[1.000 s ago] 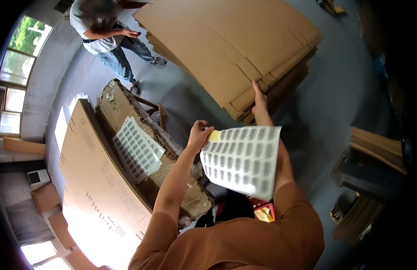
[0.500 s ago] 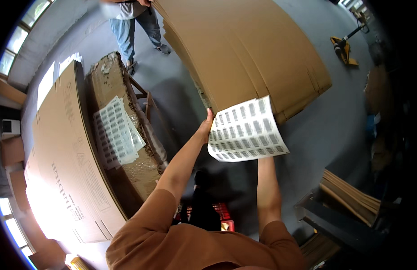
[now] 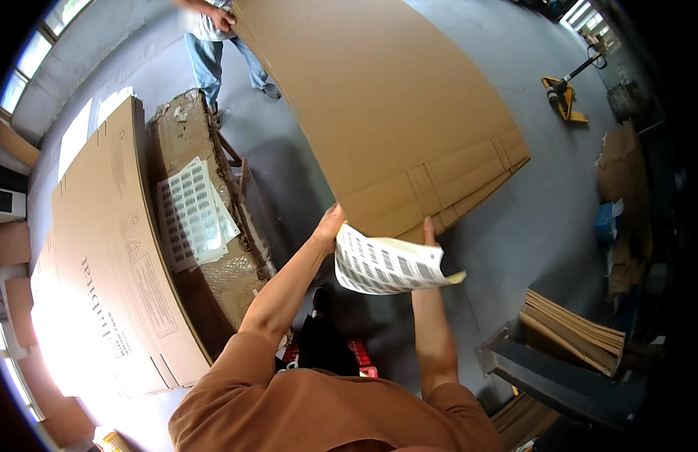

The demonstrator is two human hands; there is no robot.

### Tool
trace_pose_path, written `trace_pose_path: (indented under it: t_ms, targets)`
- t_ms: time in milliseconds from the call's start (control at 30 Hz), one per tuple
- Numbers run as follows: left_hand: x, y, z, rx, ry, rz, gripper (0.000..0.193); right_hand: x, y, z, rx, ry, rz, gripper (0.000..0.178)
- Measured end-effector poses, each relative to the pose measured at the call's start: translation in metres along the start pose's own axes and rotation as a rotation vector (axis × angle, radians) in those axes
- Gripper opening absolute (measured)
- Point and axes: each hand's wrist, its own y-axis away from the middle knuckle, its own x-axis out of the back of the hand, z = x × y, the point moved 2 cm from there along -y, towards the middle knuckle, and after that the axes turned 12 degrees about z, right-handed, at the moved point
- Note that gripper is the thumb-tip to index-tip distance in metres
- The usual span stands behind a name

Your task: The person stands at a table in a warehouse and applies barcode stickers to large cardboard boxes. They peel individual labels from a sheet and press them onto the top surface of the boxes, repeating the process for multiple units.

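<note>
Hands number two: the left hand pinches the near edge of one large flat corrugated cardboard sheet together with a curling white label sheet, printed in rows. The right hand is mostly hidden behind that paper, one finger up against the board, so its grip cannot be told. Perhaps two more label sheets lie on a wrapped stack at left.

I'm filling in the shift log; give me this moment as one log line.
left hand: grips cardboard sheet edge | right hand: on same edge, label sheet beneath | co-worker: holds far end
</note>
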Motion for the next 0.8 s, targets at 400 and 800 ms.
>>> trace_pose_path:
  t_ms: [400,800]
  targets:
    - [0.140,0.105,-0.021,0.036,0.201,0.252,0.063,0.086,-0.086,0.090,-0.313,-0.199,-0.034,0.085]
    - [0.231,0.182,0.000,-0.123,0.271,0.456,0.062,0.021,-0.099,0.118,-0.344,-0.205,-0.268,0.071]
